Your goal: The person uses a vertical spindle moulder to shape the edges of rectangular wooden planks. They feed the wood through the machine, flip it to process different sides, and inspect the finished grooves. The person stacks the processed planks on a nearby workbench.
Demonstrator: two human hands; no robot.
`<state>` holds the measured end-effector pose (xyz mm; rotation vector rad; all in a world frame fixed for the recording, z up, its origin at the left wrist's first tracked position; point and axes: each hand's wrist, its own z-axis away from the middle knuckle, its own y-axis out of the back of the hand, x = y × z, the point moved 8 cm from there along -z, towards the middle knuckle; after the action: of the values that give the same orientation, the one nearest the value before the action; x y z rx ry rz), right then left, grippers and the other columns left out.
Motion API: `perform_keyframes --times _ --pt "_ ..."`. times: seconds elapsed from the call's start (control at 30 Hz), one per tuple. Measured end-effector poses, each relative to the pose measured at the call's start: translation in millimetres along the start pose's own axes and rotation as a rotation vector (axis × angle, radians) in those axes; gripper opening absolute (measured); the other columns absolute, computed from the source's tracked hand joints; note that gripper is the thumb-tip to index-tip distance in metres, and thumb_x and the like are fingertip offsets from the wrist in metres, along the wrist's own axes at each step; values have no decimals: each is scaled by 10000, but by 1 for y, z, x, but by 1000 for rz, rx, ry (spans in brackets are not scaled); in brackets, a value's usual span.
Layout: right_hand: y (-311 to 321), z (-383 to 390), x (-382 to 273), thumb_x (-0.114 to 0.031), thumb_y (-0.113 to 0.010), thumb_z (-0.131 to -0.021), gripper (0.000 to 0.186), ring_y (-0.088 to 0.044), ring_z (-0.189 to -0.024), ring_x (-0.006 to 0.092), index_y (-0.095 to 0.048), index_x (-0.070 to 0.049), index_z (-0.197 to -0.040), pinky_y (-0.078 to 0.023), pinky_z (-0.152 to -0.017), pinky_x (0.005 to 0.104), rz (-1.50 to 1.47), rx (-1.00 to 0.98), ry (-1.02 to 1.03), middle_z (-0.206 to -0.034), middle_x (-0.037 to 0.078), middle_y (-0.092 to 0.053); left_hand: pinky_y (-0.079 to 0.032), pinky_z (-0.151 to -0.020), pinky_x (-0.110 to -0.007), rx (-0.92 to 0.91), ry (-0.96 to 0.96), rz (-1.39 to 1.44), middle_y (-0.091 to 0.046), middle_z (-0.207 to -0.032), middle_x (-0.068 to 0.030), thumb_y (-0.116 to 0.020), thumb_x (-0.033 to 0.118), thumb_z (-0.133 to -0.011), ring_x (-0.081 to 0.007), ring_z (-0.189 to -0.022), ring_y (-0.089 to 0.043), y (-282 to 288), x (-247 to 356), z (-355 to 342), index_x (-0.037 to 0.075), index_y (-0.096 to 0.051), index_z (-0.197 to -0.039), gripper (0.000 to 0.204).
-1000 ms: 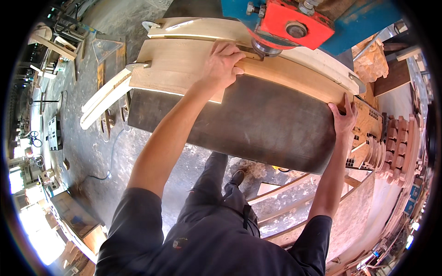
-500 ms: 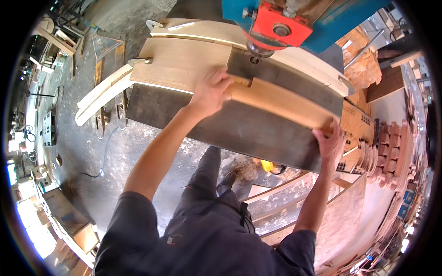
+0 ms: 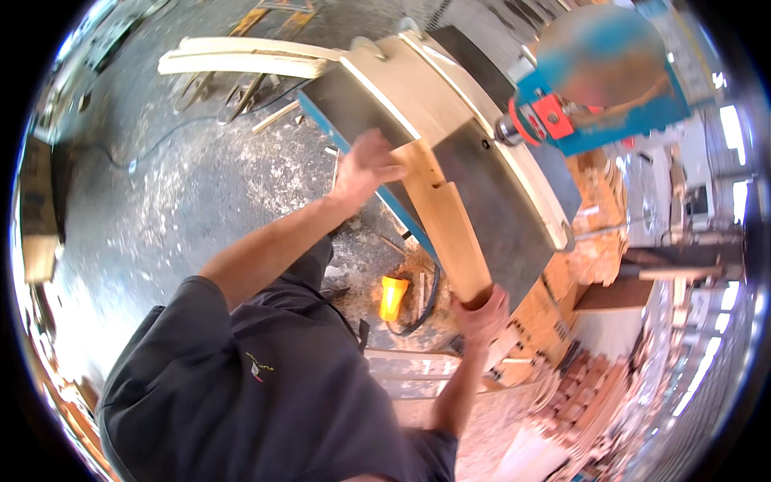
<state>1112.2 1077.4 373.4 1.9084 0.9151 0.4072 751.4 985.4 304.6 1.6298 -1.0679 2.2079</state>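
A curved wooden piece [image 3: 446, 221] with a step cut in one edge lies aslant over the near side of the dark machine table [image 3: 514, 233]. Around its near right end my right hand [image 3: 484, 312] is closed. My left hand [image 3: 368, 170] is at its far left end, thumb and fingers apart and somewhat blurred; the thumb reaches toward the wood, and contact cannot be made out. Beyond the piece, a pale flat board [image 3: 422, 100] rests on the table against a long curved wooden strip [image 3: 514, 165]. A drill chuck [image 3: 507, 130] hangs over the far side.
The blue and red drill press head [image 3: 554, 116] stands at the far right. Long pale strips [image 3: 249, 60] lie on supports at the left. A yellow object [image 3: 393, 299] and a dark hose are on the floor below the table. Stacked wooden parts [image 3: 582, 394] stand at the right.
My view has turned, so the table now runs steeply down to the right. The wooden piece has come away from the board toward me. My left hand has loosened at its end.
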Motion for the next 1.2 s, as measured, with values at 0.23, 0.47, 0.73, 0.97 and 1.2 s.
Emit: perform_keyframes --times 0.23,0.47,0.73,0.97,1.2 --pt "20 25 -130 -450 -1018 -577 899 -679 -934 437 -577 -5 -1222 -564 -758 526 38 101 -95 -1025 209 -658 -575 -1011 -412 -267 66 478 -739 -1255 -54 -769 -38 -879 -204 -1180 -703 -27 58 57 54 -609 -1409 561" --pt "0 9 -207 -453 -976 -634 1007 -654 -1090 442 -512 28 -1386 -551 -860 547 31 41 -60 -1185 227 -658 -538 -1017 -374 -159 -9 561 -737 -1229 -61 -765 -60 -864 -189 -1141 -699 34 103 37 39 -625 -1338 504" --pt "-28 -5 -275 -441 -978 -641 999 -628 -1110 454 -508 27 -1388 -530 -898 557 -56 -12 -62 -1178 218 -644 -568 -990 -394 -88 -29 529 -737 -1253 -71 -742 -55 -871 -204 -1148 -712 107 135 20 58 -611 -1374 532" --pt "-35 -10 -306 -429 -985 -636 965 -624 -1050 452 -518 9 -1358 -531 -857 554 -68 5 -50 -1137 218 -634 -540 -1026 -403 -64 -30 521 -735 -1232 -73 -777 31 -896 -197 -1128 -708 138 148 12 50 -620 -1342 473" --pt "-38 -7 -315 -381 -975 -655 933 -620 -1077 462 -511 -17 -1378 -535 -883 562 -74 59 -3 -1159 224 -628 -542 -1008 -387 -1 71 566 -742 -1166 -84 -813 164 -917 -204 -1087 -709 151 148 10 36 -645 -1264 407"
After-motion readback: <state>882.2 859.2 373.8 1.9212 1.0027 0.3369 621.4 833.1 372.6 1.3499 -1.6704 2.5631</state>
